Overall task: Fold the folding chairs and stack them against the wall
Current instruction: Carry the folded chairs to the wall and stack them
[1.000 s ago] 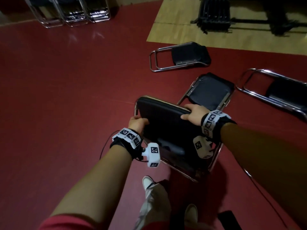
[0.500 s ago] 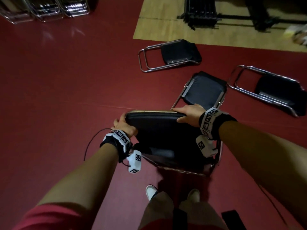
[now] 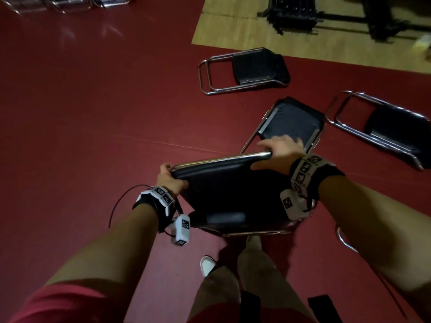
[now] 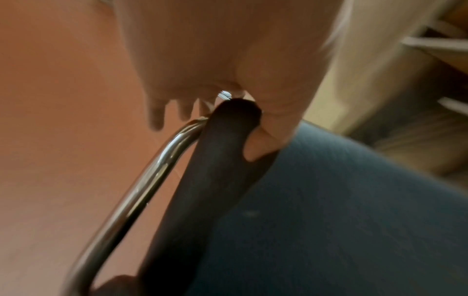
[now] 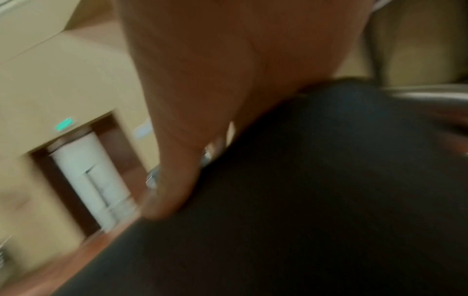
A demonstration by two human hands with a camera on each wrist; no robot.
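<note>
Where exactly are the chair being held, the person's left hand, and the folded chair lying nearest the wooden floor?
Held chair (image 3: 233, 192): head view, on its black padded back.
Left hand (image 3: 169, 179): head view, on the back of the hand gripping the chair's corner.
Folded chair (image 3: 256, 66): head view, on its black seat.

A hall: red floor (image 3: 93, 113), folded chairs (image 3: 242, 71) lying about (more stacked by the wall).

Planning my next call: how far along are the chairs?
Done: some chairs seem stacked at far left. In hand: left hand and right hand grip one chair. Left: three more lie on the floor.
</note>
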